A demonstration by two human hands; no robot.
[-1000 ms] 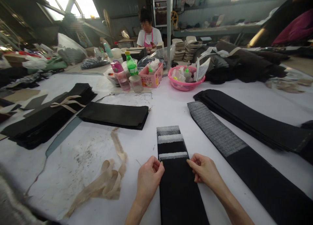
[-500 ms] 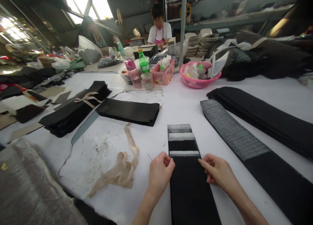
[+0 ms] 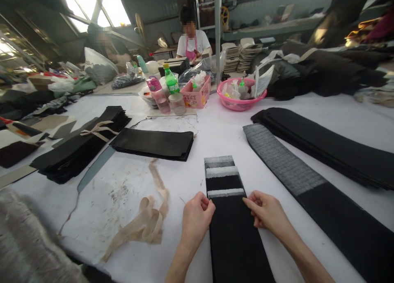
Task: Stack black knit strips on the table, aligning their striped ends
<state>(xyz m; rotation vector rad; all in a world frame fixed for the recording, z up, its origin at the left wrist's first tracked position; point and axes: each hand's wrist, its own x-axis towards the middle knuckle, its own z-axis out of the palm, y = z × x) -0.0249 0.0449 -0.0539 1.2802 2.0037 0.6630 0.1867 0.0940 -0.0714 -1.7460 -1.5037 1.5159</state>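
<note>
Two hands (image 3: 197,215) pinch a black strip (image 3: 235,233) by its edges.

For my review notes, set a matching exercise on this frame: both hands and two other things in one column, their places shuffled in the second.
Things
1. Left hand
2. Beige fabric strip
3. Right hand
4. Pink basin

Places
A. Lying loose and curled on the white tabletop
B. At the right edge of the black piece with pale bands
C. To the right of the pink box
D. At the left edge of that black piece

Pairs: 1-D, 2-A, 3-B, 4-C
</note>
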